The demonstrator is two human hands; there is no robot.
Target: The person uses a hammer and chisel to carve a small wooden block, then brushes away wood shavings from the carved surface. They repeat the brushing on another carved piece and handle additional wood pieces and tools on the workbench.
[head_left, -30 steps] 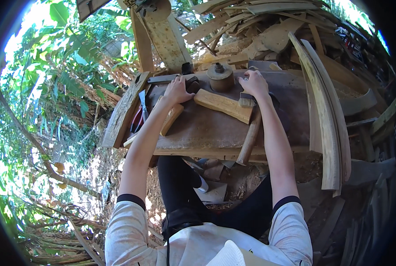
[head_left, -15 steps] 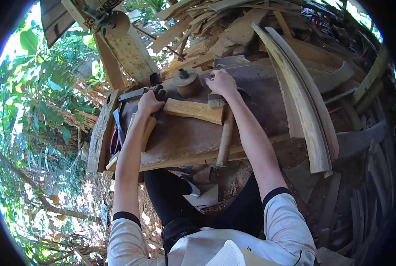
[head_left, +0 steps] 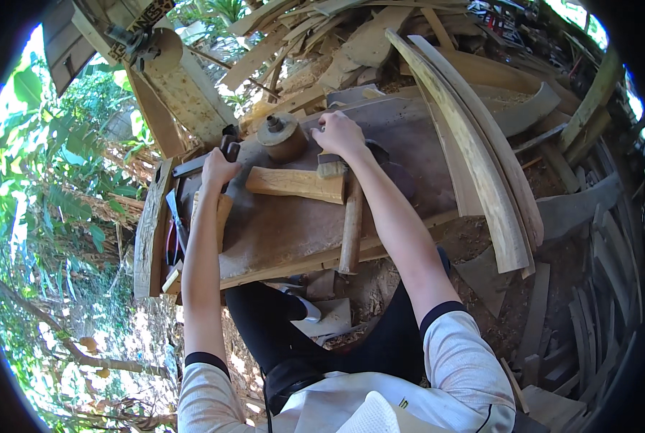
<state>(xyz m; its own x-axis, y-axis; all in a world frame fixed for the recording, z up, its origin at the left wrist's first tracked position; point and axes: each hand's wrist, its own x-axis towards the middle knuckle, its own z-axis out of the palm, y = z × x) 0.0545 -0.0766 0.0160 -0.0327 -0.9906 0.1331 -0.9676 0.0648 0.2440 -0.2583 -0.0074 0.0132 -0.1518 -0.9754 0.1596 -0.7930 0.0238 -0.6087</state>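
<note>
My left hand (head_left: 220, 170) is closed round a dark, blocky tool (head_left: 230, 147) at the bench's far left; its kind is hard to make out. Farther right, my right hand (head_left: 342, 134) has its fingers curled in a pinch; whatever they hold is hidden or too small to name. Between the hands stands a round wooden pot (head_left: 282, 140) with a dark knob on top. Nearer me lies a pale shaped wood block (head_left: 297, 184). Beside my right forearm are a flat brush (head_left: 330, 166) and a hammer-like tool's wooden handle (head_left: 351, 224).
The worn wooden bench (head_left: 264, 249) spans the space before me. A blue-handled tool (head_left: 174, 213) lies at its left edge, and another wood piece sits beside my left forearm. Long curved boards (head_left: 474, 159) lean on the right. Wood scraps (head_left: 315, 43) pile up behind.
The whole view has shifted slightly, with the bench sliding left in the picture. Both hands keep nearly the same places over the bench, with similar finger poses.
</note>
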